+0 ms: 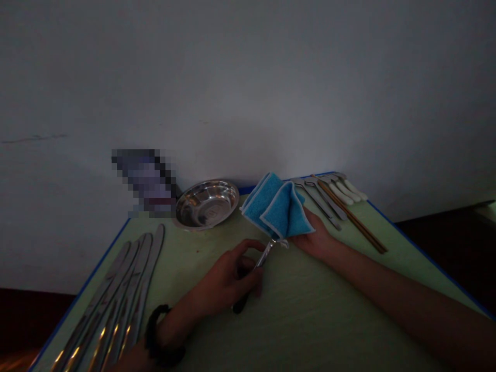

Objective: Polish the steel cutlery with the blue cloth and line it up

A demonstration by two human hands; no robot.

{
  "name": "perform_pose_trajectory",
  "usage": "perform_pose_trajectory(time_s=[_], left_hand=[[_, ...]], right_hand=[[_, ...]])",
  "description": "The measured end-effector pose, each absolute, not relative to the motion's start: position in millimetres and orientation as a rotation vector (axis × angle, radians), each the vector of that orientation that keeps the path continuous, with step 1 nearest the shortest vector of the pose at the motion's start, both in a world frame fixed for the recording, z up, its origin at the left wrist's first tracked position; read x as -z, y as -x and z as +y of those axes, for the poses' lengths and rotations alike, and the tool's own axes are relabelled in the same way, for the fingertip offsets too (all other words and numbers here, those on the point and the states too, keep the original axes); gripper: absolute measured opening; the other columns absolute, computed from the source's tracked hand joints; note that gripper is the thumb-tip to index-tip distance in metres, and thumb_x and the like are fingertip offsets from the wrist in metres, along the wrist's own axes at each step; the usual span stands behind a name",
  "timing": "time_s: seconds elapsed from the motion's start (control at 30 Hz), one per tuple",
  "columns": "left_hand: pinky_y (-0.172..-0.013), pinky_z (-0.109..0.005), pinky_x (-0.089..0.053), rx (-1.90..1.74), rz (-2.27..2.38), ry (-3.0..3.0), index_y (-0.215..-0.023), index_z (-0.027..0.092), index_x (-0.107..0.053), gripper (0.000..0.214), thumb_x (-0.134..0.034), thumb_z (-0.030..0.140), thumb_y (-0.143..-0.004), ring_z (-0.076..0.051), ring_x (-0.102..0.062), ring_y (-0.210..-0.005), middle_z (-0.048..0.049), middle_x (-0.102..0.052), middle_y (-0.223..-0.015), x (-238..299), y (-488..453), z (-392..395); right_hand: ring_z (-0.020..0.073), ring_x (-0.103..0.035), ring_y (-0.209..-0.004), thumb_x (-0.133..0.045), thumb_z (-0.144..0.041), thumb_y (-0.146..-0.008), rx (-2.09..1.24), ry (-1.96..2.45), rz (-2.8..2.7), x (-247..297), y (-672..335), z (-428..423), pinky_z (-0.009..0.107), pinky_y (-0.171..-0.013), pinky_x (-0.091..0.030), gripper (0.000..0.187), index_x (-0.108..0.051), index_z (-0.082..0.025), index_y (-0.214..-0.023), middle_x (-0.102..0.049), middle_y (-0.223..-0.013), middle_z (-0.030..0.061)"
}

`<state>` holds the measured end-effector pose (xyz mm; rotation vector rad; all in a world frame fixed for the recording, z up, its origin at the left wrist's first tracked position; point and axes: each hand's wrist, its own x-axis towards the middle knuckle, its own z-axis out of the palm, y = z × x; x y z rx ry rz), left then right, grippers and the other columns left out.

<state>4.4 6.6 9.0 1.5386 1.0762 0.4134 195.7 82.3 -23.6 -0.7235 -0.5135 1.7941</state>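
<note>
My left hand (236,276), with a dark band at the wrist, grips a shiny metal piece of cutlery (266,253) by its handle, fingers closed round it. The handle's end pokes out below the hand. Its upper part is covered by a folded blue cloth (277,209) with pale edging, so I cannot tell what kind of cutlery it is. Behind the cloth, my right hand (312,235) is closed on it from the right side; most of its fingers are hidden. Both hands are above the pale green table (310,305).
Several metal table knives (124,289) lie side by side at the left. At the back, a steel bowl (207,204) stands beside a blurred-out upright object (145,181). Metal cutlery (321,199), wooden chopsticks (358,222) and white-handled utensils (344,188) lie back right, near the wall.
</note>
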Motion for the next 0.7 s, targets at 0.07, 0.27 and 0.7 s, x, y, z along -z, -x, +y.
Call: perform_pose_trajectory(time_s=[0.07,0.27,0.7], left_hand=[[-0.042,-0.018,-0.035,-0.451,1.090,-1.535,-0.115,0.018,-0.045,0.029,-0.045,0.032,-0.089,-0.008,-0.044,-0.044,0.0028,-0.062,-0.066,-7,-5,8],[-0.043,-0.018,-0.033,-0.689,1.236,-1.471,-0.094,0.017,-0.055,0.025,-0.042,0.038,-0.089,-0.009,-0.041,-0.049,0.0055,-0.046,-0.059,-1,-6,15],[-0.052,-0.023,-0.036,-0.647,1.397,-1.574,-0.082,0.017,-0.058,0.026,-0.043,0.038,-0.087,-0.013,-0.043,-0.056,0.0029,-0.049,-0.062,-8,-5,17]], right_hand=[[0.0184,-0.061,-0.088,-0.057,-0.036,-0.079,-1.823,0.693,-0.557,28,-197,83,0.035,-0.086,-0.047,0.015,-0.059,-0.026,-0.090,-0.068,-0.083,-0.0023],[0.0168,-0.062,-0.084,-0.062,-0.037,-0.076,-1.793,0.757,-0.736,26,-198,81,0.033,-0.082,-0.048,0.026,-0.059,-0.027,-0.100,-0.068,-0.087,-0.0022],[0.0169,-0.062,-0.084,-0.063,-0.038,-0.074,-1.814,0.705,-0.889,17,-196,68,0.033,-0.080,-0.050,0.032,-0.060,-0.025,-0.103,-0.068,-0.089,-0.0007]])
